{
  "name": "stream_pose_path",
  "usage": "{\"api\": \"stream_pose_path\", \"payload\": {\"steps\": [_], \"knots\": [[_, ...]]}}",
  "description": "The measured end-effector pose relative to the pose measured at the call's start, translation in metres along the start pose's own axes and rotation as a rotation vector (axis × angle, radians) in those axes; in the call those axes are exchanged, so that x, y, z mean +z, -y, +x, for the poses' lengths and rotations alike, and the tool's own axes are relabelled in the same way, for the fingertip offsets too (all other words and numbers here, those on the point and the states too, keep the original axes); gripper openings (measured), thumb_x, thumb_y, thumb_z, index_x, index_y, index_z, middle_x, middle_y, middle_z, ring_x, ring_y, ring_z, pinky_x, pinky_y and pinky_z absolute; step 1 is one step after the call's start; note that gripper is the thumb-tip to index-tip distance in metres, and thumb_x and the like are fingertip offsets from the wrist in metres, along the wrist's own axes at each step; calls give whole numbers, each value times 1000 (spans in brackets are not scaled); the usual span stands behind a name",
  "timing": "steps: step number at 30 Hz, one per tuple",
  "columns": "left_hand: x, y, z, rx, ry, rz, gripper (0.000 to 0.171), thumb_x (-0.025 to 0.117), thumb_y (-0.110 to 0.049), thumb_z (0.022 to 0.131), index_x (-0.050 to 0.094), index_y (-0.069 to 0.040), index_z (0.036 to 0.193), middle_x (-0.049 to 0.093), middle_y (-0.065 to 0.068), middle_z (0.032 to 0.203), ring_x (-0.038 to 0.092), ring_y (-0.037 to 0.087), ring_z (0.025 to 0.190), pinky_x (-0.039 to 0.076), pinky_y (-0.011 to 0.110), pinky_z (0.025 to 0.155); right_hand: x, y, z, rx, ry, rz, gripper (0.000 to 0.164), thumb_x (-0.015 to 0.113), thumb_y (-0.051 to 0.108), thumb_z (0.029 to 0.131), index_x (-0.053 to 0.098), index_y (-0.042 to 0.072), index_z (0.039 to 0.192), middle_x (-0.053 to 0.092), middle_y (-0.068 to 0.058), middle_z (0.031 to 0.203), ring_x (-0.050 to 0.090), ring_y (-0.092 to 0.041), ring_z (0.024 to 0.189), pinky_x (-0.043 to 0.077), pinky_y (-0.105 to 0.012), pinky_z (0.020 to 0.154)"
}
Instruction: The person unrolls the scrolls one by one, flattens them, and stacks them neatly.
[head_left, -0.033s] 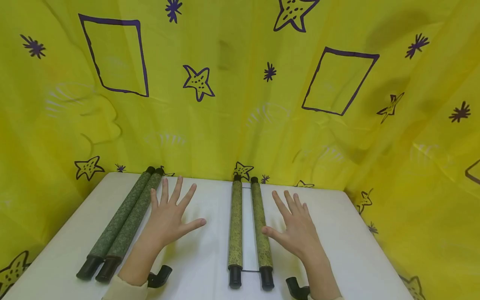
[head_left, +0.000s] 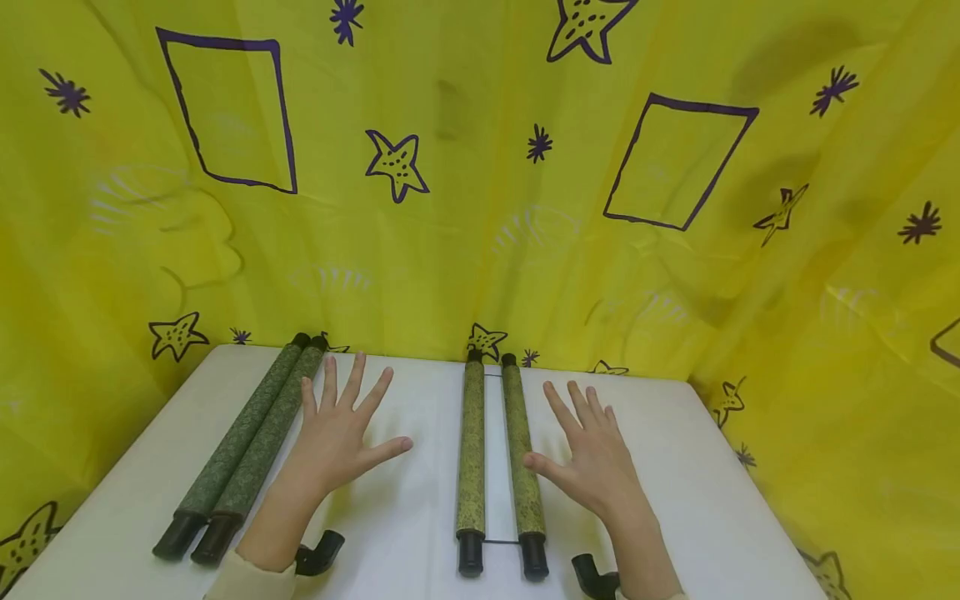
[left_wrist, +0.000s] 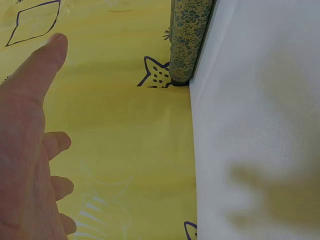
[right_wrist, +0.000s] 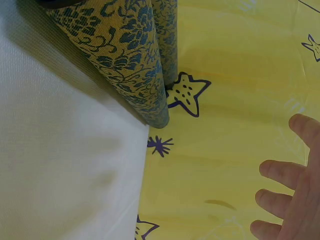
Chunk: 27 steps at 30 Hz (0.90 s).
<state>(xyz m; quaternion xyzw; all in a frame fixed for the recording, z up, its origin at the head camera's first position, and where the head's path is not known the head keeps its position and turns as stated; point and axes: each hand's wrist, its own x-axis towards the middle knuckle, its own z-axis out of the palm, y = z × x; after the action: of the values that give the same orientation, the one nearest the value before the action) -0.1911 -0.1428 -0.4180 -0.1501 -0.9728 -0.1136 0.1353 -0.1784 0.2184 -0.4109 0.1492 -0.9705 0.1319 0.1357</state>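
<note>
My left hand [head_left: 333,442] hovers over the white table with its fingers spread, holding nothing. Beside it on the left lies a dark green patterned scroll [head_left: 243,425], its two rolls side by side with black end knobs. My right hand [head_left: 597,467] is likewise spread and holds nothing; its thumb overlaps the edge of a yellow-green scroll [head_left: 471,450] in the head view, and contact cannot be told. That scroll's two rolls stand slightly apart, with a narrow pale strip between them. The right wrist view shows its dark floral brocade [right_wrist: 125,55] close up.
The white table [head_left: 405,517] reaches back to a yellow curtain [head_left: 465,250] printed with stars and frames, which also surrounds the sides. A black curved piece [head_left: 321,553] sits by the left wrist, and another black piece [head_left: 592,577] by the right.
</note>
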Motion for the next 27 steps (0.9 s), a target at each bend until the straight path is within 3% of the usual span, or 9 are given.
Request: {"api": "stream_pose_path", "payload": {"steps": [6, 9, 15, 20, 23, 27], "knots": [[1, -5, 1, 31, 1, -66, 96, 58, -74, 84, 26, -24, 160, 3, 16, 167, -8, 53, 147, 2, 78, 108, 0, 2, 1, -25, 11, 69, 93, 66, 67, 83, 25, 33, 159, 22, -12, 165, 15, -43, 150, 16, -65, 116], [10, -15, -1, 77, 39, -118, 91, 58, -71, 87, 27, -26, 159, 6, 14, 167, -3, 52, 148, 3, 77, 108, 2, 4, -1, -45, 93, 160, 85, 68, 61, 85, 33, 31, 157, 22, -6, 165, 18, -40, 150, 24, -67, 111], [38, -48, -10, 254, 202, -216, 74, 51, -62, 96, 30, -29, 158, 15, 4, 166, 8, 48, 149, 9, 77, 108, 13, 9, -6, -92, 343, 287, 69, 65, 54, 91, 45, 28, 152, 33, -4, 161, 26, -37, 148, 33, -67, 106], [53, -65, -16, 348, 357, -271, 66, 44, -60, 99, 26, -38, 158, 31, -4, 162, 25, 43, 147, 14, 76, 108, 21, 9, -8, -122, 421, 301, 54, 65, 43, 95, 55, 24, 145, 50, -7, 149, 43, -37, 139, 38, -62, 106], [55, -66, -17, 358, 365, -261, 64, 44, -58, 99, 21, -45, 157, 37, -4, 159, 34, 37, 145, 17, 74, 109, 24, 9, -9, -146, 419, 272, 48, 65, 41, 96, 60, 23, 140, 53, -9, 146, 48, -37, 134, 42, -59, 103], [55, -66, -15, 373, 330, -227, 58, 46, -55, 100, 28, -46, 155, 43, 1, 154, 38, 31, 142, 20, 71, 110, 23, 9, -9, -160, 399, 242, 43, 67, 39, 95, 64, 22, 135, 54, -12, 143, 51, -38, 130, 44, -59, 101]]}}
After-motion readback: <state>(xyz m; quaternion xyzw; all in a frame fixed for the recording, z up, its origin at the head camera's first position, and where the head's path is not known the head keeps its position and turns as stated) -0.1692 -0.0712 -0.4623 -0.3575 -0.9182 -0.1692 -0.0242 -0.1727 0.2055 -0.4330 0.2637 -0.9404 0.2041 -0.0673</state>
